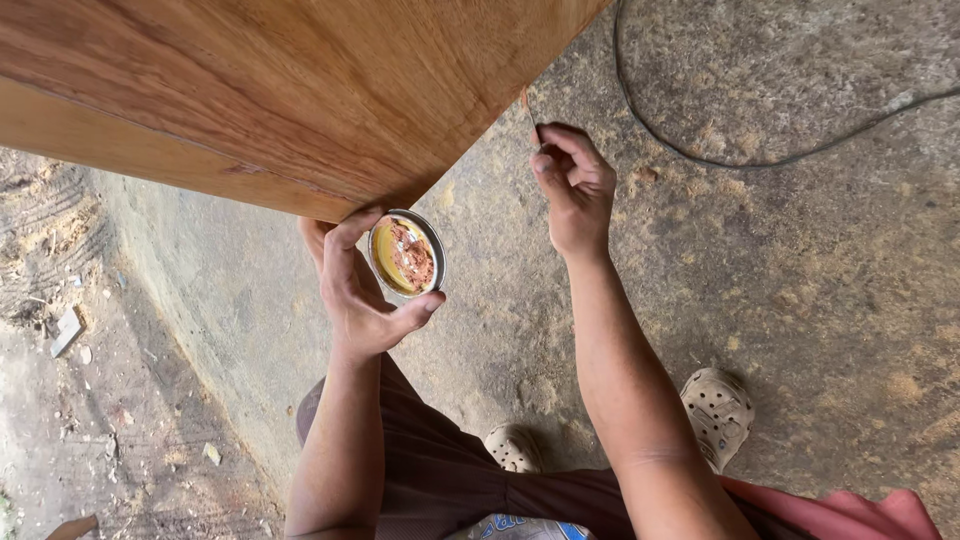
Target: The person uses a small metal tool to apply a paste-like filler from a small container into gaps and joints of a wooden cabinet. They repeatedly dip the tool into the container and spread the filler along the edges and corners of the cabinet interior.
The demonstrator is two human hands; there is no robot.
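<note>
Head view, looking straight down. A large wooden panel (270,90), reddish-brown with visible grain, filled the frame from 9 o'clock round to 12 o'clock, its corner pointing toward centre.

Left hand (355,285) sat just below that corner, at about 7 o'clock from frame centre. Fingers were closed around a small round tin (406,254), thumb under its lower rim, fingertips over the upper rim against the panel edge. The tin was tilted toward the camera; inside, yellowish walls and a lump of reddish-brown paste. The tin touched or nearly touched the panel's underside edge; exact contact could not be told.

Right hand (572,185) was at 1 o'clock from centre, well apart from the left. Thumb and forefinger were pinched together on a thin, small tool (528,108) whose tip met the panel's right-hand edge. What kind of tool could not be told; only a short sliver showed above the fingers.

Below, a concrete floor (800,300) dusted with sawdust. A dark cable (700,158) curved across the floor from 12 o'clock to 3 o'clock. Two pale perforated clogs (718,412) showed at 5 o'clock, one partly hidden behind the right forearm. Dark trousers (440,470) lay at 6 o'clock, a pink cloth (850,512) at the lower right corner.
</note>
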